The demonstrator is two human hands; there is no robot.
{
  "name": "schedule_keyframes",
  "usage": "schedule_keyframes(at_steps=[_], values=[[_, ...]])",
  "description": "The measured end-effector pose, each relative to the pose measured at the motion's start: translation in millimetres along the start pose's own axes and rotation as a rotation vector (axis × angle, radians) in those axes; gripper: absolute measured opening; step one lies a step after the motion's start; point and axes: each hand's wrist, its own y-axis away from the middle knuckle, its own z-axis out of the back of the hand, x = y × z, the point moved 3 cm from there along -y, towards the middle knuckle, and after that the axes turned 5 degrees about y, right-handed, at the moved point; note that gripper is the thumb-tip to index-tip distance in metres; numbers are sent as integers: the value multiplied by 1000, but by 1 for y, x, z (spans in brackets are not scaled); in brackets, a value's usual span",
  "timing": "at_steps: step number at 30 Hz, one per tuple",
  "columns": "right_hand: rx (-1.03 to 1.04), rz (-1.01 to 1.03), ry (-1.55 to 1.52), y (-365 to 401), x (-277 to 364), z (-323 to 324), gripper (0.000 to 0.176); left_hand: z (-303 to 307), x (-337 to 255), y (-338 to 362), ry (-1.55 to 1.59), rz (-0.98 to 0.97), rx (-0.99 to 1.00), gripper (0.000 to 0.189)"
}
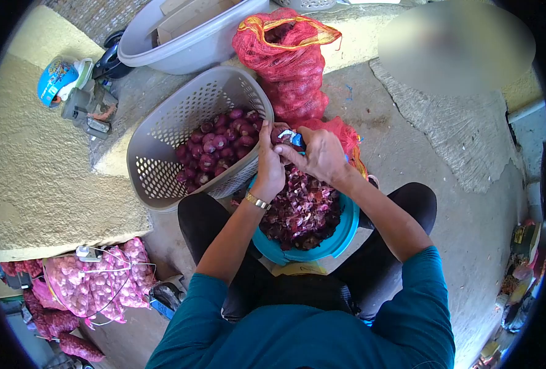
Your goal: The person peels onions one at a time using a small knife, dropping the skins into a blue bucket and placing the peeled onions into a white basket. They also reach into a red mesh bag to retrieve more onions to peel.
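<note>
My left hand (270, 165), with a gold watch at the wrist, is closed around a red onion (278, 131), partly hidden by the fingers. Against the onion, my right hand (320, 154) grips a small blue-and-white object (292, 138); its kind is hard to make out. Both hands meet above a turquoise basin (348, 229) between my knees, which holds a heap of onion skins and trimmings (300, 212). To the left, a grey-beige perforated basket (156, 138) tilts toward me, with many whole red onions (214, 144) inside.
Behind the basket stands a red mesh sack (291, 74) of onions, with another red mesh bag (340, 132) beside the basin. A pale tub (193, 46) is at the back. Pink net bags (94, 280) of bulbs lie lower left. Assorted items (522, 264) line the right edge.
</note>
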Motion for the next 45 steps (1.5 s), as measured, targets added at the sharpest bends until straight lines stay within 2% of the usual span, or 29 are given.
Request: schedule_keyframes(at_steps=[2,4,5,6,7,11,13,16,17,19,20,23,24,26,27,30,33,34,35,36,38,39,41,43,45], values=[[27,-203,-150,6,-4,-15,63,2,3,-2,45,2,-49,43],[64,-216,-216,6,-4,-15,63,-1,0,1,-3,42,-177,44],[99,-227,-286,6,-4,-17,63,2,-2,1,-3,43,-178,44],[100,-227,-288,6,-9,-17,63,6,-5,1,-41,139,-87,44],[107,-110,-180,4,-15,-17,62,9,-8,2,-80,236,4,43],[184,200,65,0,-17,0,54,6,-23,2,-195,367,34,43],[182,213,58,-1,-15,7,54,5,-26,3,-250,515,215,45],[163,214,9,-1,-11,10,53,9,-26,1,-161,533,264,46],[148,204,-31,-2,-10,11,53,8,-25,0,-162,531,263,46],[172,192,-34,-2,-9,12,54,13,-24,-6,-100,377,-3,47],[198,177,-35,-2,-9,13,55,23,-31,-12,-71,410,170,50],[229,216,-52,-3,-4,27,54,18,-38,-18,31,333,113,54],[227,217,-52,-3,-6,27,54,17,-45,-16,91,386,279,54],[319,120,-28,-1,-13,22,55,15,-45,-15,79,333,222,50],[320,119,-28,0,-13,23,55,12,-47,-13,68,282,166,47],[293,188,-68,1,-10,28,56,13,-45,-10,120,314,150,39],[396,194,-59,0,-5,39,47,13,-43,-11,203,329,132,32],[403,156,-49,-1,-5,41,48,18,-39,-15,203,328,133,32],[410,118,-40,-2,-5,40,49,24,-35,-21,166,250,237,28],[409,118,-40,-2,-5,39,49,21,-37,-22,130,170,340,25],[245,-18,-166,-3,-11,36,41,23,-37,-23,63,141,310,21],[245,-19,-166,-2,-14,32,41,21,-40,-21,-4,114,280,16],[110,-199,-260,-1,-25,27,29,16,-42,-14,46,118,259,20],[136,-220,-296,-7,-23,34,27,12,-40,-13,96,122,239,24],[165,-238,-334,-10,-17,40,25,16,-33,-15,406,227,148,30]])
